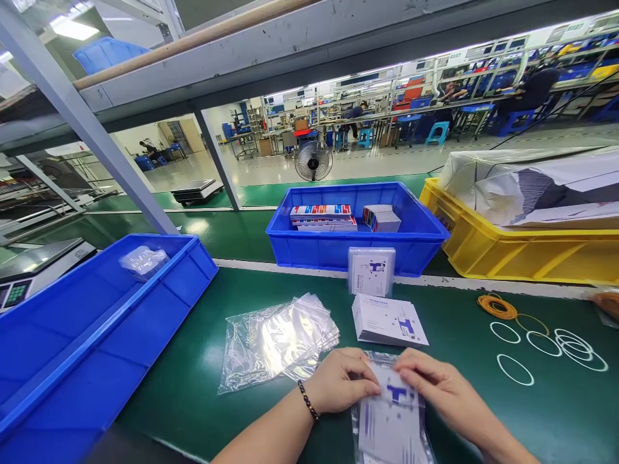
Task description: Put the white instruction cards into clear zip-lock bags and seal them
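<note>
Pinching a bagged booklet (393, 425), left hand (341, 380) and right hand (438, 386) both gripping it, printed lettering (368, 424) too blurred to read

A white booklet (391, 428), printed with a purple picture and dots, is lying face up in a clear bag (382, 357), just on the near side of the stack (387, 317). The bag's thin film is showing along the booklet's sides and far edge.
</note>
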Tool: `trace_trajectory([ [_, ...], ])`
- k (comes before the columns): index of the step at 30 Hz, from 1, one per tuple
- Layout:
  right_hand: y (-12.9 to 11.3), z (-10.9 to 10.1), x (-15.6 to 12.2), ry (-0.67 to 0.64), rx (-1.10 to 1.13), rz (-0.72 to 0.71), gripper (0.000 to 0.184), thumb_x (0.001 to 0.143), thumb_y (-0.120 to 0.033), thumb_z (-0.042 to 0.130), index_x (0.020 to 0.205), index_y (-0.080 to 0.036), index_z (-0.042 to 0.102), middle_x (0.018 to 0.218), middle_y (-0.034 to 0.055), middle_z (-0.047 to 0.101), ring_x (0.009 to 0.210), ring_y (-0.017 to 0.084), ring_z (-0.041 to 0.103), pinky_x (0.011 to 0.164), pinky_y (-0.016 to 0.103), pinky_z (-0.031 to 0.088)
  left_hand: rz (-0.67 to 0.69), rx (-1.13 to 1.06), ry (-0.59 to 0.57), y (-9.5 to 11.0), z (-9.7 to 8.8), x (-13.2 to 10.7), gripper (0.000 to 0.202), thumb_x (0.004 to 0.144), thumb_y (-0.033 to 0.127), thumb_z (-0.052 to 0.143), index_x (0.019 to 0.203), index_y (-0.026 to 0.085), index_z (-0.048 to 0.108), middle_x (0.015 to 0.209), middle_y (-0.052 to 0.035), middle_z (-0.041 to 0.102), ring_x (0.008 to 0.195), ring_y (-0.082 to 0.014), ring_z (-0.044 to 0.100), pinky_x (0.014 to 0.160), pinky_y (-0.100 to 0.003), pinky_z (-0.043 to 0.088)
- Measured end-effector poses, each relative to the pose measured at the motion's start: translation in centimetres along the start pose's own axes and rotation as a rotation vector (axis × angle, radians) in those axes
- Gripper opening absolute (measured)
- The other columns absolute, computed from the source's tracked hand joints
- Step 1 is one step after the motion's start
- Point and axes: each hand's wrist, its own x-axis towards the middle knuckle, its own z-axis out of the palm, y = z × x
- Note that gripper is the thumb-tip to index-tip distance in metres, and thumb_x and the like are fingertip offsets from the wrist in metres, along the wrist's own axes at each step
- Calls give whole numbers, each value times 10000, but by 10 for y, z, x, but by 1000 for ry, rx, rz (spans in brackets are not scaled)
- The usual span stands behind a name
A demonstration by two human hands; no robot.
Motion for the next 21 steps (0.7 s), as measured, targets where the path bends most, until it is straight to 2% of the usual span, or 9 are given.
trace_trajectory([
  [2, -3, 5, -1, -247, -72, -89, 307, 735, -465, 542, 626, -214, 680, 776, 43, 610, 736, 196, 594, 691, 323, 503, 21, -43, 60, 0, 3, -1, 128, 674, 275, 654, 625, 161, 688, 730, -30, 560, 721, -140, 525, 668, -246, 417],
  [3, -5, 7, -1, -331, -89, -105, 297, 749, -451, 534, 640, -214, 676, 810, 41, 597, 767, 193, 585, 717, 325, 492, 22, -55, 86, -1, 4, -1, 139, 673, 286, 655, 619, 162, 685, 759, -37, 563, 741, -147, 531, 671, -253, 419],
  [5, -6, 9, -2, -401, -107, -89, 274, 759, -425, 529, 651, -211, 661, 807, 37, 587, 763, 187, 572, 717, 323, 481, 9, -70, 118, -2, 6, -1, 156, 667, 303, 659, 605, 162, 675, 797, -45, 562, 771, -157, 536, 670, -258, 420],
  [7, -6, 9, -3, -376, -112, -49, 265, 769, -398, 512, 637, -210, 643, 740, 30, 584, 718, 185, 567, 695, 323, 476, -31, -126, 122, -4, 7, 0, 164, 646, 323, 676, 671, 161, 670, 839, -47, 566, 764, -156, 546, 661, -260, 424],
  [10, -4, 8, -3, -284, -79, 15, 228, 756, -387, 508, 688, -221, 648, 766, 37, 610, 736, 205, 577, 698, 329, 474, -184, -303, 101, -6, 6, 1, 374, 564, 363, 730, 856, 156, 621, 817, -28, 576, 619, -119, 550, 590, -253, 426],
  [12, -2, 8, -3, -220, -15, 74, 232, 728, -401, 524, 827, -228, 642, 826, 41, 619, 766, 216, 583, 688, 328, 481, -297, -380, 102, -7, 6, 2, 419, 526, 401, 739, 812, 134, 588, 689, -1, 572, 521, -95, 516, 537, -238, 409],
  [15, 0, 9, -3, -137, 61, 170, 381, 679, -423, 558, 997, -214, 572, 725, 9, 579, 698, 199, 574, 624, 307, 486, -365, -365, 137, -6, 7, 3, 357, 535, 431, 705, 629, 131, 535, 528, 27, 532, 472, -86, 475, 509, -225, 387],
  [17, 0, 10, -3, -133, 86, 217, 388, 659, -443, 571, 962, -202, 560, 656, -13, 541, 657, 187, 563, 592, 293, 476, -361, -333, 162, -5, 7, 3, 318, 552, 410, 680, 594, 140, 519, 505, 33, 520, 453, -82, 458, 487, -217, 374],
  [21, 1, 13, -2, -166, 106, 235, 290, 683, -489, 531, 677, -200, 510, 637, 0, 539, 630, 180, 552, 546, 277, 452, -298, -258, 187, -4, 8, 1, 204, 598, 324, 626, 585, 143, 532, 506, 33, 510, 461, -81, 454, 471, -203, 358],
])
